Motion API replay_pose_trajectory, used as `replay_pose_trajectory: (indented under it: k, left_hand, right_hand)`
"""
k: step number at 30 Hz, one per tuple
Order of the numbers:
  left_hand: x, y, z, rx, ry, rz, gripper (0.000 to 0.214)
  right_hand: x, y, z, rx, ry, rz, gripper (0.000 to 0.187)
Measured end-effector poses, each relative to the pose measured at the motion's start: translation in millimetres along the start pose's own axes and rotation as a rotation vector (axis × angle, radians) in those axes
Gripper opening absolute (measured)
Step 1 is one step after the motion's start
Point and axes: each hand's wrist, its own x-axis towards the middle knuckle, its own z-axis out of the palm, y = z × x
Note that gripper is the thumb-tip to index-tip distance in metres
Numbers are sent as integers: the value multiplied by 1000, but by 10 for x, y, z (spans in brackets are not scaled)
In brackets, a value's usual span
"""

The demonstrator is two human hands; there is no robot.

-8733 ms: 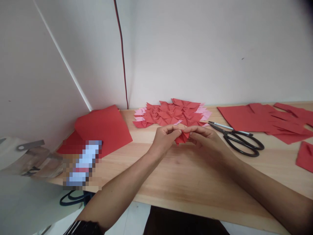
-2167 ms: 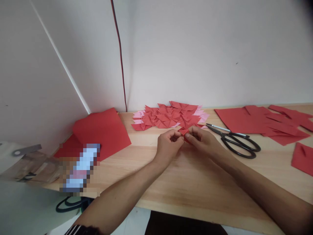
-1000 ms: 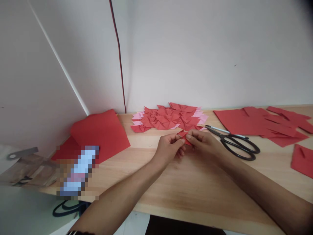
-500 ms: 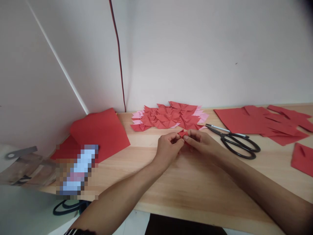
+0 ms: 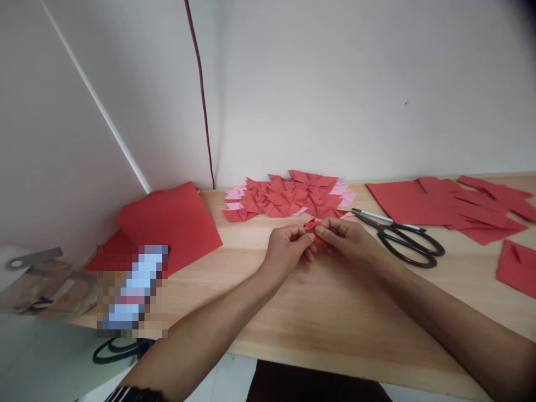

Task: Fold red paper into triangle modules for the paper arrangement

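My left hand and my right hand meet over the middle of the wooden table, fingers pinched together on a small folded red paper piece. Most of that piece is hidden by my fingers. Just behind my hands lies a pile of folded red and pink paper pieces, close to the wall.
Black scissors and a pen lie to the right of my hands. Flat red paper sheets are spread at the right, another red sheet at the left. A blurred object sits near the left table edge.
My hands stay pinched on the small red piece, working it with slight finger shifts. The piece looks smaller than several seconds ago. The view drifts a little.
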Motion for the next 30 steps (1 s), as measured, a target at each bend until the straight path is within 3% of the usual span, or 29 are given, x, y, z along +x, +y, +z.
replay_pose_trajectory:
  k: [10,18,26,30]
  left_hand:
    - [-11,3,9,4,-36,-2,19]
    - [-5,-27,23,17,9,22,16]
    - [-12,12,30,-43,-12,75,19]
    - [-6,16,21,-24,1,92,20]
  right_hand:
    - [-34,-25,2,-44,27,-69,41]
    - [-26,-23,-4,-241,62,-75,36]
    - [-30,-31,14,-212,117,-94,38]
    - [-7,-6,22,-106,80,-78,31]
